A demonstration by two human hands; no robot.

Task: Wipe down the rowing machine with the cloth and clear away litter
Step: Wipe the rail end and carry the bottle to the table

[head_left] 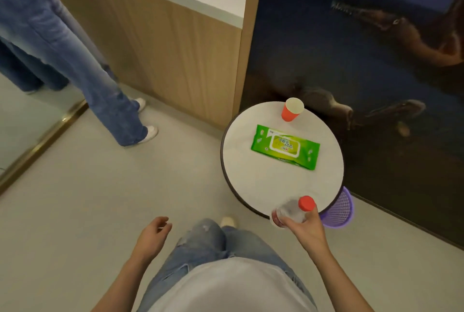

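1. Red-capped and clear, a plastic bottle [293,210] sits tilted in the right hand [305,227], whose fingers curl round its body. It is at the near rim of a round white table [263,181]; whether it touches the top I cannot tell.
2. The left hand [153,232] holds nothing, its fingers loosely curled, low over the pale floor beside the wearer's knee.
3. A green pack of wet wipes [285,146] lies flat near the table's middle.
4. An orange paper cup [291,110] stands upright at the far edge, apart from the pack.
5. A purple mesh basket [340,208] stands on the floor, partly hidden under the table's right rim, just beside the right hand.
6. Another person in blue jeans [75,60] and white shoes stands to the left, near a wood-panelled wall [175,55] and a brass-edged mirror [15,123].
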